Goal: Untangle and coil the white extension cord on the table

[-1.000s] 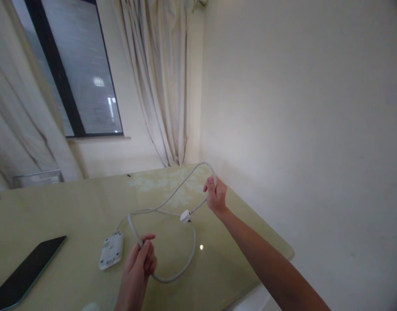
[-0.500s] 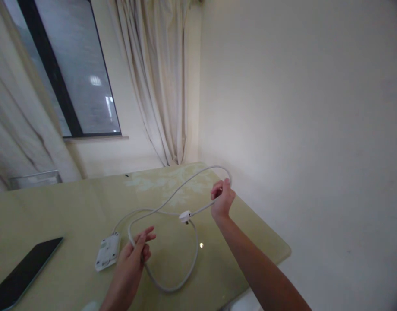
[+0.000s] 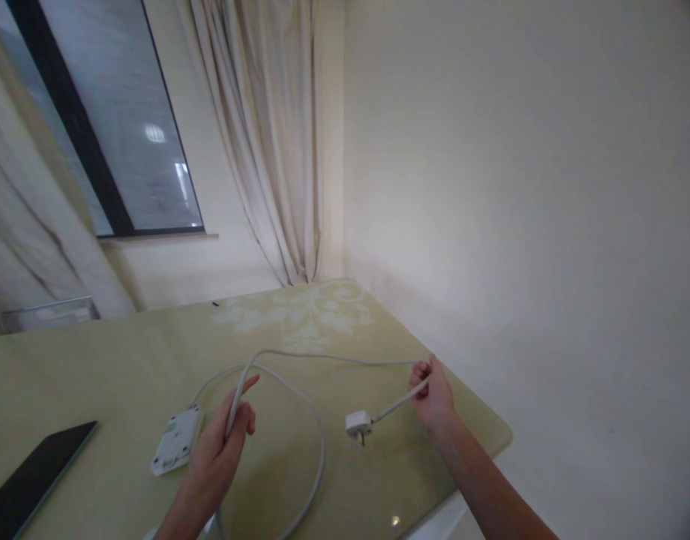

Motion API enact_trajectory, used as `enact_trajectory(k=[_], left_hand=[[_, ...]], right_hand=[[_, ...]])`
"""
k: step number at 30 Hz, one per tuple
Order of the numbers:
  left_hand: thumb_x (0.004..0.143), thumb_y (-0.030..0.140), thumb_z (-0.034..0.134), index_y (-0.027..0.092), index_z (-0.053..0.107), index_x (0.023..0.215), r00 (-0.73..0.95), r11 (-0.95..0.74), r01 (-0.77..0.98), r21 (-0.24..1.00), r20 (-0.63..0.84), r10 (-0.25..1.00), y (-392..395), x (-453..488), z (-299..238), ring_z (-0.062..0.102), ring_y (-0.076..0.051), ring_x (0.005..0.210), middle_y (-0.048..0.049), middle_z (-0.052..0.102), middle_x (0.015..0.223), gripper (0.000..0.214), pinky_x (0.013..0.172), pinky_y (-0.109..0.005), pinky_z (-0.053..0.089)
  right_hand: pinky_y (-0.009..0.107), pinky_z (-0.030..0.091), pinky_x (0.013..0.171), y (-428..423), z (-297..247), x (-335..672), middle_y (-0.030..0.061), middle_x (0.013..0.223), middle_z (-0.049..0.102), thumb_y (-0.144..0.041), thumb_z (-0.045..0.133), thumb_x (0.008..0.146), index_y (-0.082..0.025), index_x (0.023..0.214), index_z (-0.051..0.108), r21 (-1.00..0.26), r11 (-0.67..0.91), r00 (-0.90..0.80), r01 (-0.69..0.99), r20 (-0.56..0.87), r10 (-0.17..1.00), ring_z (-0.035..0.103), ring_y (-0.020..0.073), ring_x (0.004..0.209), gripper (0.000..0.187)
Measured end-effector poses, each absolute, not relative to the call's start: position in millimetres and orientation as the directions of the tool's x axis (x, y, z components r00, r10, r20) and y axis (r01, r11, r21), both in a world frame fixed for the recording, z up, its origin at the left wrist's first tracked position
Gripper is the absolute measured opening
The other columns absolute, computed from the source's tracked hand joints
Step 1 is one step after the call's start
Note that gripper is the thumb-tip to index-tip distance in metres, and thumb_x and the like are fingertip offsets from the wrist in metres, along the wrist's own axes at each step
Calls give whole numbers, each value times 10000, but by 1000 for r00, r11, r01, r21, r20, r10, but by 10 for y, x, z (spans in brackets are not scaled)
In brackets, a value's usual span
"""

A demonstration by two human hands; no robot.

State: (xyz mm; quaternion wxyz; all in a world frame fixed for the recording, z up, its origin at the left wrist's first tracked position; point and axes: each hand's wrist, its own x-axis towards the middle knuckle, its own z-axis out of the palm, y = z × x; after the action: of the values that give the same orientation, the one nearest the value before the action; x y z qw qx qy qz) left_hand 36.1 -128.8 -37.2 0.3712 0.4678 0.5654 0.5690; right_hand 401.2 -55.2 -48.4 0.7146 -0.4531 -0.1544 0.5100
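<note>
A white power cable (image 3: 316,442) lies in a loop on a glossy yellow-green table (image 3: 125,352). One end joins a small white socket block (image 3: 175,439) on the table. My left hand (image 3: 224,442) holds the cable a little right of the block, fingers loosely curled round it. My right hand (image 3: 432,397) pinches the cable close to its other end, near the table's right edge. The white plug (image 3: 357,425) hangs from that end just above the table.
A dark flat tablet (image 3: 30,480) lies at the table's left front. Behind the table are a window (image 3: 103,112) and cream curtains (image 3: 271,135). A bare wall (image 3: 519,225) runs along the right, close to the table's edge.
My right hand has moved right and down toward the table's edge, pulling the cable flatter. The plug has swung lower and rightward. My left hand has shifted slightly left along the cable.
</note>
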Motion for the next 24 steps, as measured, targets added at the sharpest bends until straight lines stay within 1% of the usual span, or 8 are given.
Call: enact_trajectory(k=[3, 6, 8, 10, 13, 16, 19, 24], left_hand=[[750, 610, 740, 252, 761, 1108, -177, -187, 367, 911, 265, 948, -1158, 375, -276, 476, -185, 555, 11, 548, 621, 506, 531, -278, 387], [786, 585, 683, 250, 752, 966, -108, -227, 510, 829, 324, 940, -1014, 367, -408, 566, -230, 622, -16, 601, 666, 387, 623, -322, 461], [816, 553, 630, 233, 721, 1028, -75, -225, 593, 773, 332, 940, -984, 332, -611, 642, -267, 701, -47, 672, 766, 395, 711, -371, 517], [848, 525, 573, 192, 666, 1191, -81, -183, 670, 719, 317, 945, -1016, 277, -859, 712, -315, 857, -101, 732, 930, 487, 829, -440, 558], [924, 473, 455, 135, 578, 1339, -100, -145, 750, 646, 328, 940, -1114, 196, -1170, 716, -345, 1100, -178, 739, 1143, 549, 978, -508, 556], [994, 407, 382, 179, 614, 1305, -31, -188, 782, 595, 338, 941, -1172, 186, -1253, 715, -306, 1163, -161, 740, 1239, 450, 1016, -459, 567], [1034, 392, 393, 241, 656, 1284, 151, -335, 789, 514, 367, 918, -1139, 269, -1136, 709, -257, 1188, -111, 736, 1289, 393, 1036, -394, 565], [1027, 218, 434, 309, 576, 1452, 466, -572, 791, 217, 391, 794, -936, 547, -957, 606, -236, 1342, -74, 653, 1452, 457, 1110, -418, 501]], right_hand=[[205, 246, 349, -661, -555, 4278, -86, 498, 421, -589, 693, 825, -231, 651, 431, -856, 44, 499, -515, -257, 828, 298, 63, 344, 477], [223, 262, 376, -770, -596, 4420, -57, 549, 506, -560, 708, 786, -217, 678, 535, -928, -22, 582, -371, -251, 773, 360, 80, 382, 399], [246, 297, 409, -837, -630, 4505, -41, 574, 536, -577, 689, 772, -208, 725, 610, -982, -85, 598, -166, -169, 783, 417, 110, 424, 380], [280, 396, 486, -885, -678, 4601, -14, 619, 580, -567, 664, 776, -199, 804, 665, -981, -122, 541, 148, -23, 841, 515, 161, 509, 369], [390, 542, 769, -909, -768, 4713, 90, 894, 690, -487, 624, 811, -173, 1023, 689, -805, -32, 410, 593, 268, 872, 661, 262, 811, 385], [508, 503, 1000, -897, -843, 4703, 198, 1201, 632, -440, 570, 881, -132, 1239, 632, -576, 62, 299, 815, 510, 806, 626, 338, 1104, 477], [556, 450, 1083, -907, -850, 4600, 219, 1284, 588, -433, 558, 936, -137, 1252, 633, -447, 131, 164, 885, 562, 811, 568, 364, 1210, 440], [454, 483, 1066, -1066, -698, 4457, 133, 1218, 648, -532, 509, 1018, -212, 1189, 674, -599, 352, -221, 719, 283, 933, 615, 281, 1172, 398]])
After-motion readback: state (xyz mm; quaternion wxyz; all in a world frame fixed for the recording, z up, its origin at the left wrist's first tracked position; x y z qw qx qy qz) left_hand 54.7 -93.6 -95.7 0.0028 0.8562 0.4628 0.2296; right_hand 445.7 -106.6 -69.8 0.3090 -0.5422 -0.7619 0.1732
